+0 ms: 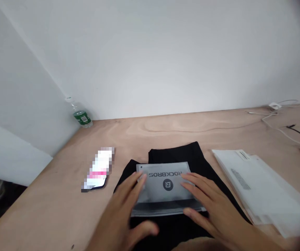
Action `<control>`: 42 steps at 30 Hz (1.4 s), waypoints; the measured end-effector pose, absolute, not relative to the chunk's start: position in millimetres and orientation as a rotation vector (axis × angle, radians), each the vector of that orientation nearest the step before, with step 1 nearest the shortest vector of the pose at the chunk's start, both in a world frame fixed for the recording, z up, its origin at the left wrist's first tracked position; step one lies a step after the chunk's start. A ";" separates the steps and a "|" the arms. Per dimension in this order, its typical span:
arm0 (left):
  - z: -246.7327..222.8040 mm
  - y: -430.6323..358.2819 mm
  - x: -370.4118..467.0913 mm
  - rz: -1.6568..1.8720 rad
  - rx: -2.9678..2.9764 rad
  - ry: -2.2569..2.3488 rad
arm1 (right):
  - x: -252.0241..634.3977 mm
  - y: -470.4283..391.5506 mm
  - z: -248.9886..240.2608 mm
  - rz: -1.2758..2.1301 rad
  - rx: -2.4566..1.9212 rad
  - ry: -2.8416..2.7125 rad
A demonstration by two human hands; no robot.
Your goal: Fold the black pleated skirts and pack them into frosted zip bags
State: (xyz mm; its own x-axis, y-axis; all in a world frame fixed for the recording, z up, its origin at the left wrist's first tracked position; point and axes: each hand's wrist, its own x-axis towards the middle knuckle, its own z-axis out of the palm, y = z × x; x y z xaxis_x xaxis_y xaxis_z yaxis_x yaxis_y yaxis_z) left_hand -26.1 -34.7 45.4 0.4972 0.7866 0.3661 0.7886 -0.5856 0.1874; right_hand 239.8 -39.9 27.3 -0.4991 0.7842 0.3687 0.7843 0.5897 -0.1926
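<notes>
A translucent zip pouch point(163, 190) printed with ROCKBROS, upside down in view, lies flat on a black folded garment point(177, 153). My left hand point(127, 205) is over the pouch's left edge, fingers spread and thumb apart. Over the right edge is my right hand point(210, 202), also with its fingers apart. Neither hand grips anything; whether the fingertips touch the pouch is hard to tell. The garment's lower part is partly hidden by my hands and arms.
On the wooden table point(58, 195), a lit phone point(99, 170) lies left of the garment. A bottle point(82, 116) stands in the back left corner. Several translucent bags point(260, 188) lie at the right. White cables point(270, 115) run along the back right.
</notes>
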 end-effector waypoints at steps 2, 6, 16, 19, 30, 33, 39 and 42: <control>38.6 -26.0 7.9 -0.691 -2.673 -1.396 | 225.0 -25.4 21.2 0.013 -1.282 -2.428; 9.4 -2.9 50.0 -0.536 -2.736 -1.437 | 209.4 0.4 2.1 0.079 -1.220 -2.587; -15.7 5.6 27.7 -0.453 -2.831 -1.609 | 210.2 7.0 -12.0 0.207 -1.308 -2.645; -16.9 6.2 21.4 -0.436 -2.820 -1.681 | 208.2 8.5 -10.1 0.261 -1.327 -2.649; -6.0 0.6 -1.0 -0.945 -2.845 -1.831 | 229.9 -23.3 3.6 -0.090 -0.800 -2.684; 3.4 -2.9 -2.7 -1.267 -2.766 -1.939 | 232.7 -27.4 8.6 -0.265 -0.738 -2.558; 8.2 -4.5 -2.5 -1.755 -2.564 -2.011 | 256.2 22.9 72.8 -0.375 -1.021 -2.254; 7.1 -4.6 1.1 -1.749 -2.548 -2.059 | 274.6 63.8 105.5 -0.622 -1.238 -2.069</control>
State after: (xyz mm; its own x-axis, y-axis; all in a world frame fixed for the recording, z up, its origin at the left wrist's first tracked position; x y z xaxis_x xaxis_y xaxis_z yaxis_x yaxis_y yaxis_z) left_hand 1.1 -4.6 7.1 0.0258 0.9551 0.2950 0.4455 -0.2751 0.8519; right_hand 274.6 63.8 105.5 -0.3510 0.5902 0.7270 0.8932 0.4441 0.0707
